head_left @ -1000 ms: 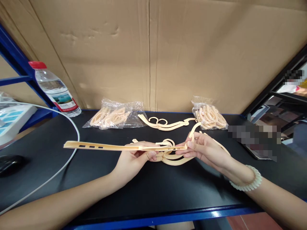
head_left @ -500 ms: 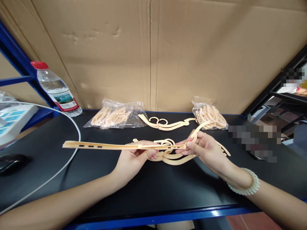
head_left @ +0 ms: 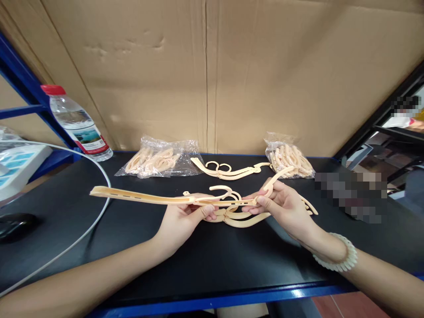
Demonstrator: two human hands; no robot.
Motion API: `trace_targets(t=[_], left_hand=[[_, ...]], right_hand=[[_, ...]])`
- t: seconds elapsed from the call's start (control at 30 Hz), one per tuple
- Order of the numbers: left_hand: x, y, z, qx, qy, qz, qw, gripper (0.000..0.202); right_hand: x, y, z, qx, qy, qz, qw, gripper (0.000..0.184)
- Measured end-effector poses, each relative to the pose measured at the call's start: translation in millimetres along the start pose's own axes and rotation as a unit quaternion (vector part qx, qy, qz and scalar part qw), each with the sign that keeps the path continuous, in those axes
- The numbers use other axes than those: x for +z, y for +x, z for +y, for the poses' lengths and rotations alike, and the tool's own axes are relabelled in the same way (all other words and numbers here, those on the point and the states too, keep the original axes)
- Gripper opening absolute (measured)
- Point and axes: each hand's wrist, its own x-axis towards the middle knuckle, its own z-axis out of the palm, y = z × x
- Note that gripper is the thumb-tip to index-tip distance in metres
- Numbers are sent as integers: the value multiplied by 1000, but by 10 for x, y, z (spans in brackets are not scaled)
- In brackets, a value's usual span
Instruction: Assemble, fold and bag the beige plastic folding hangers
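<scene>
A cream plastic folding hanger (head_left: 142,196) stretches level above the black tabletop, with small slots along its edge. Around its middle, the thumb and fingers of my left hand (head_left: 187,216) are closed. My right hand (head_left: 281,203) pinches the right end, where a curved hooked piece (head_left: 274,180) sticks up between the fingers. A hook (head_left: 220,191) rises behind the held hanger near its middle. Below and behind my hands lie more cream hangers (head_left: 247,221), partly hidden by my fingers. Another folding hanger (head_left: 228,173) rests farther back.
Two clear bags of cream plastic parts, a left bag (head_left: 159,161) and a right bag (head_left: 291,161), lie by the cardboard wall (head_left: 149,66). A water bottle (head_left: 79,126) stands at the back left. A white cable (head_left: 107,176) curves near a black mouse (head_left: 16,226). A blurred patch covers something at right.
The held hanger has tilted slightly: its left arm now slopes down toward my left hand, and the hook behind its middle shows higher. Both hands keep their grip in nearly the same place.
</scene>
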Motion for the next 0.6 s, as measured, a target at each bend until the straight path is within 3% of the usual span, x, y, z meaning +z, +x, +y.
trace_targets(t=[0.23, 0.6], left_hand=[[-10, -5, -3, -16, -24, -25, 999, 11], [-43, 29, -12, -62, -61, 2, 996, 19]], right_hand=[[5, 17, 49, -45, -13, 16, 999, 28], [-40, 30, 65, -30, 22, -23, 999, 19]])
